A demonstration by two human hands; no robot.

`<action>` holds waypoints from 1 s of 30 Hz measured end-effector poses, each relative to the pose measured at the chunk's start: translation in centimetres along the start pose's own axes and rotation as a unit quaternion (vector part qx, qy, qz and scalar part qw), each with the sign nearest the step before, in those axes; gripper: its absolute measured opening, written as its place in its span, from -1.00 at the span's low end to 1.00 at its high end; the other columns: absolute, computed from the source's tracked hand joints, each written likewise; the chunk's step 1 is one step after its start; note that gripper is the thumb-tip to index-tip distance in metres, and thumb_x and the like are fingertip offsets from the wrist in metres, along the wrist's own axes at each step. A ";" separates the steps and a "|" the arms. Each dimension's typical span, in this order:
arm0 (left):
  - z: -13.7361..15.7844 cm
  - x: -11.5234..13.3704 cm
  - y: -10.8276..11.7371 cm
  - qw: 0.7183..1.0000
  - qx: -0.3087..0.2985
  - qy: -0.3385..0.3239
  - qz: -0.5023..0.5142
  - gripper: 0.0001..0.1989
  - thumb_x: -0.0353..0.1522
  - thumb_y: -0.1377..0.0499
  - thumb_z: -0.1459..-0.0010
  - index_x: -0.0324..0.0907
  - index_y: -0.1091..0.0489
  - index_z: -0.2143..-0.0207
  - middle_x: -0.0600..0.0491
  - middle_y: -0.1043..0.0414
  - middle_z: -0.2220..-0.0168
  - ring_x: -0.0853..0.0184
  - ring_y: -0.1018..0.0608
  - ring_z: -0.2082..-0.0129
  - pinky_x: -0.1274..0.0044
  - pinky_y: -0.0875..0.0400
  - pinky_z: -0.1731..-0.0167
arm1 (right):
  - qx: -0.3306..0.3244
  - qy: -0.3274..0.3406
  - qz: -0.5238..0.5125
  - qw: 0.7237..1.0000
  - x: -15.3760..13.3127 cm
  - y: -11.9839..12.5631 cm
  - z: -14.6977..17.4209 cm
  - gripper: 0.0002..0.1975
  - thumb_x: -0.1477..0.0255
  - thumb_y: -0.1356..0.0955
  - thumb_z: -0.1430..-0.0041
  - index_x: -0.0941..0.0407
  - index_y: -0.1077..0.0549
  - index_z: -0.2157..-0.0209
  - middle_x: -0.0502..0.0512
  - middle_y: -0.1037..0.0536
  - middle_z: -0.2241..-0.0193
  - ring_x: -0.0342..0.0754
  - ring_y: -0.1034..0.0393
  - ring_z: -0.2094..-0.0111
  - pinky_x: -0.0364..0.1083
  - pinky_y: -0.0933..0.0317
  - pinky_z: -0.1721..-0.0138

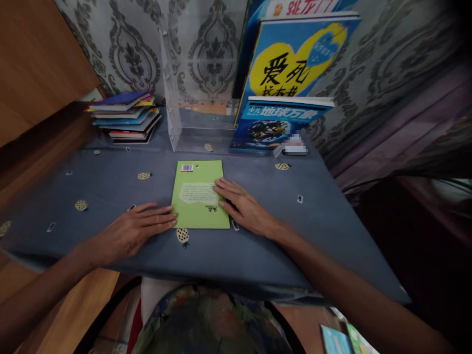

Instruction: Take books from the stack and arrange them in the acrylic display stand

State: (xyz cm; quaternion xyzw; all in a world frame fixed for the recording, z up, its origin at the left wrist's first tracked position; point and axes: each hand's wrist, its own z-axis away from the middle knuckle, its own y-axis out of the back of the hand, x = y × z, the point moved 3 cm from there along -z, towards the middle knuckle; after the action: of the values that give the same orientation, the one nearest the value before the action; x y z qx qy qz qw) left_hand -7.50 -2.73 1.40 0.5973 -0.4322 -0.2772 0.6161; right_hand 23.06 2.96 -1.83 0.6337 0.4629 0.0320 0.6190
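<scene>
A light green book (201, 216) lies flat on the table, its back cover with a barcode facing up and upside down to me. My left hand (136, 228) rests on the cloth with fingers stretched out, the tips touching the book's lower left edge. From the right, my right hand (247, 204) lies with its fingertips on the book's right edge and cover, fingers extended. Neither hand grips the book.
Behind stands a clear acrylic rack (173, 118) holding upright books, among them a blue book (273, 123) and a yellow-hearted one (291, 59). A book stack (125, 118) sits at the back left. A blue tablecloth (287, 236) covers the table. More books (335, 339) lie below, right.
</scene>
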 end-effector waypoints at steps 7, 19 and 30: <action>-3.8 2.5 1.0 0.998 -0.041 -0.052 0.015 -0.29 -0.61 0.07 -0.27 -0.04 0.05 -0.42 0.03 -0.20 -0.34 0.30 -0.27 -0.35 0.29 -0.13 -0.33 | 0.010 0.003 0.010 1.000 -0.2 -0.1 0.0 -0.51 0.35 -0.20 -0.41 0.15 -0.27 -0.30 0.27 -0.26 -0.33 0.09 -0.03 -0.39 0.28 -0.01 -0.35; -9.7 4.6 -0.8 0.992 -0.066 -0.100 0.025 -0.19 -0.66 0.00 -0.10 -0.11 0.00 -0.39 -0.02 -0.18 -0.36 0.22 -0.22 -0.37 0.22 -0.08 -0.34 | 0.013 -0.001 -0.003 1.000 -0.2 0.1 0.0 -0.52 0.37 -0.18 -0.41 0.12 -0.29 -0.29 0.23 -0.27 -0.33 0.07 -0.03 -0.39 0.25 -0.02 -0.36; -10.5 5.3 -1.4 0.994 -0.046 -0.098 0.005 -0.19 -0.64 0.00 -0.07 -0.13 -0.02 -0.38 -0.04 -0.25 -0.32 0.20 -0.26 -0.35 0.21 -0.13 -0.31 | 0.013 -0.001 -0.005 1.000 -0.5 0.3 0.1 -0.53 0.39 -0.18 -0.40 0.22 -0.31 -0.27 0.32 -0.26 -0.32 0.09 -0.04 -0.39 0.22 -0.01 -0.36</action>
State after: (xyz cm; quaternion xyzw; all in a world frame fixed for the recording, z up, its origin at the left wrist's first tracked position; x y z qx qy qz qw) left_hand 4.31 -2.27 1.98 0.5357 -0.4804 -0.3509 0.5992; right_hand 22.98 2.66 -1.37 0.6393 0.4663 0.0221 0.6110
